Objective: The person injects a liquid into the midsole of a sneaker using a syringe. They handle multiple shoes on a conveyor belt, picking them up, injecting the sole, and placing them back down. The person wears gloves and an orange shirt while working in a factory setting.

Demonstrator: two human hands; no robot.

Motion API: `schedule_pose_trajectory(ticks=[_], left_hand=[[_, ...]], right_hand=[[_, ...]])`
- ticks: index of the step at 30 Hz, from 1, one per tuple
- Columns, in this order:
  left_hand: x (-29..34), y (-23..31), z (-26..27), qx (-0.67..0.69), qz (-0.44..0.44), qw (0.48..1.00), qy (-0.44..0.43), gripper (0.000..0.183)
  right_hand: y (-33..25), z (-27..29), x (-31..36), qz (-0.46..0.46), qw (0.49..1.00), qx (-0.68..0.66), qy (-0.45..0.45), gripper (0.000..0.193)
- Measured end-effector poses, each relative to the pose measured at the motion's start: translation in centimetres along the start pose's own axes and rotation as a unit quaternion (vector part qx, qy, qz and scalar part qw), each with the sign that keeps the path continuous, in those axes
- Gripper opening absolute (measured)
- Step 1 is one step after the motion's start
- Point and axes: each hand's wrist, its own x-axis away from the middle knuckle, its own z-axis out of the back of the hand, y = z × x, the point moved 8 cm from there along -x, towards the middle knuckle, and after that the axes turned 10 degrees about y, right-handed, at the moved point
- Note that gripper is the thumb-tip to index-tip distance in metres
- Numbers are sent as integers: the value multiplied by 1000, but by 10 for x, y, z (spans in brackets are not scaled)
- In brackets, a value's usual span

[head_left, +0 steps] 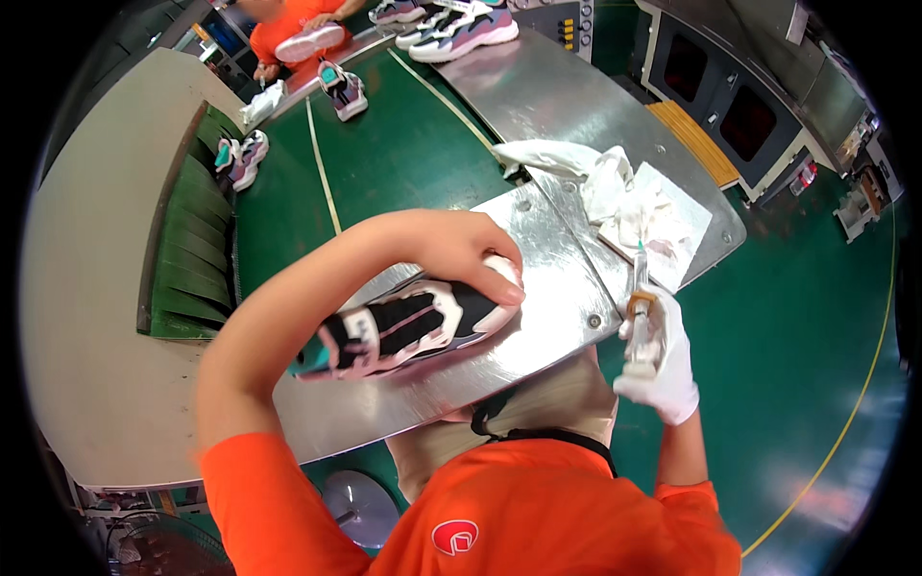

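Observation:
My bare left hand (459, 252) is closed over the toe of a sneaker (415, 324), thumb on one side, fingers out of sight on the far side. The sneaker is black, white and pink with a teal heel lining, and it lies over the near edge of the metal table with its toe to the right. To the right, past the table's edge, my right hand (665, 363) wears a white glove. Its fingers are wrapped round a clear syringe (642, 272) with a green tip pointing away from me, apart from the sneaker.
Crumpled white cloths (615, 197) lie on the metal table (538, 235) beyond the syringe. A green conveyor belt (384, 154) carries a sneaker (343, 89) and another sneaker (248, 160) by a green strip curtain (192, 240). More sneakers (466, 34) stand far off, near a co-worker (288, 38) holding a shoe.

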Motion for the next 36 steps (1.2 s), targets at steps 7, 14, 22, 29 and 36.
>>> schedule_pose_trajectory(ticks=[7,14,22,29,36], left_hand=[[181,39,66,108,-45,890,442,50],[218,30,25,210,-92,772,593,43],[192,43,33,179,-126,785,580,44],[177,31,49,203,-106,796,560,59],[174,23,53,223,-98,798,551,60]], right_hand=[[-28,-5,-13,-127,990,44,-42,94],[-28,-5,-17,-104,993,22,-57,94],[-127,-54,-15,39,942,-241,-229,90],[-169,-103,-22,52,858,-349,-374,101],[-175,-128,-27,58,884,-309,-345,67]])
